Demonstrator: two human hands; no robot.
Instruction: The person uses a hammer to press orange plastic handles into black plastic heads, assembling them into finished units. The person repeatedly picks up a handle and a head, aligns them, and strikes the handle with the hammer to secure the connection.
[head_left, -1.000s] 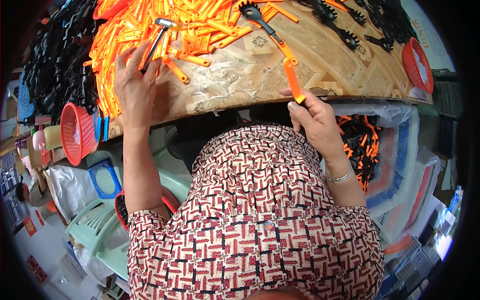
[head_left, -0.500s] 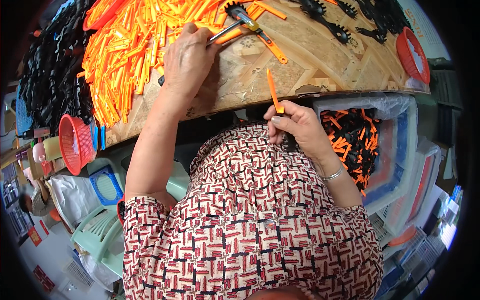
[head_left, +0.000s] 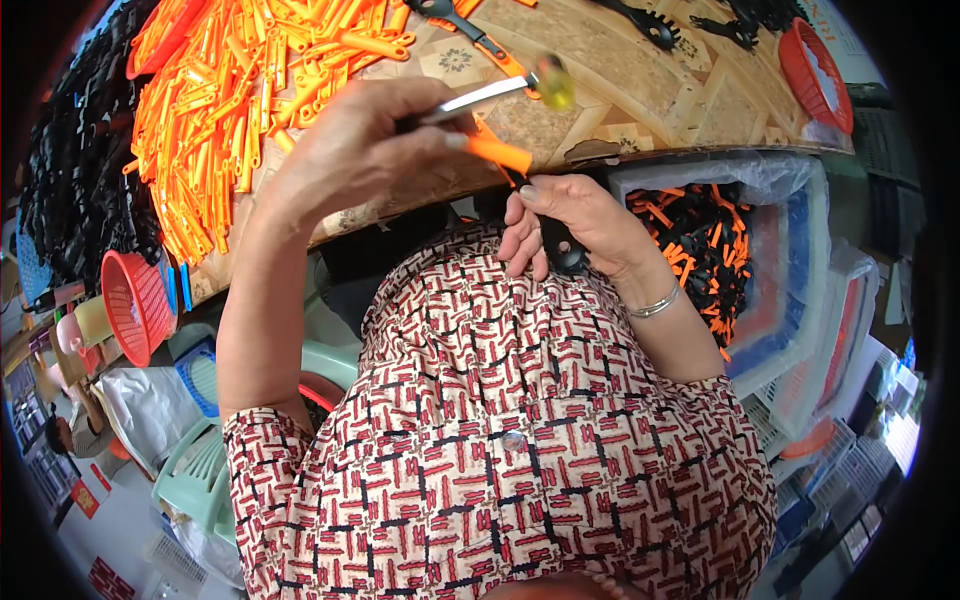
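Observation:
My left hand (head_left: 365,150) is closed around a small hammer (head_left: 482,98) with a metal shaft and a see-through yellow end on its head. The fingers of that hand also pinch an orange handle piece (head_left: 500,153), held beside a thin orange strip at the top of a black kitchen utensil. My right hand (head_left: 580,215) grips this black utensil (head_left: 563,248) by its neck in front of my lap. Its wider end with a hole shows below the fingers. Whether the handle piece touches the strip is hard to tell.
A big heap of orange handle pieces (head_left: 215,110) covers the table's left side. Another black utensil with orange on its handle (head_left: 490,45) lies beyond my hands. Black spaghetti servers (head_left: 655,28) lie far right. A lined crate (head_left: 790,270) of black-and-orange parts stands right; red baskets (head_left: 140,310) flank the table.
My left hand has come away from the heap toward my right hand, bringing the hammer and an orange handle piece. The right hand has shifted slightly left with the utensil, which is now tilted.

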